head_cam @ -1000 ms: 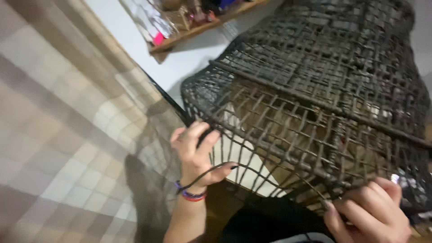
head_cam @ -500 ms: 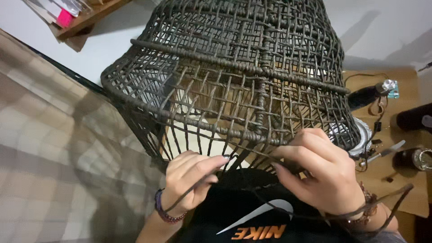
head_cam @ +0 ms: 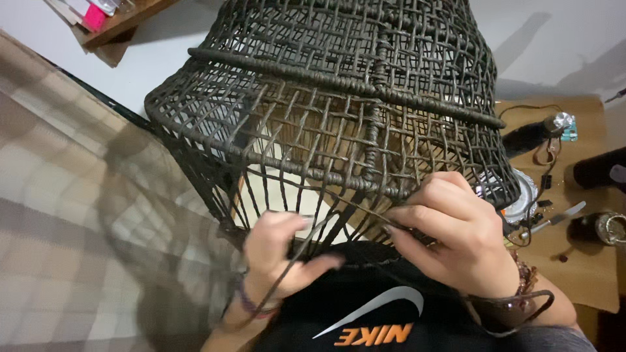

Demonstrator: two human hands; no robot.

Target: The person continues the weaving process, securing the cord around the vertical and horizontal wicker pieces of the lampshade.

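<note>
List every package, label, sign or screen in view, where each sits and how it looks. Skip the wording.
Printed mark: on the black shirt below both hands, bottom centre; a white curved swoosh over orange block letters.
Pink packet: on the wooden shelf, top left; small, flat, blurred.
Small blue-green printed item: on the brown surface at right, beside a shiny round object; too small to tell more.
No signs or screens.

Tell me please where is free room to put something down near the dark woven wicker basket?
Bare white floor lies between the dark woven wicker basket and the wooden shelf. The brown board on the right is crowded with small tools and cables.
</note>
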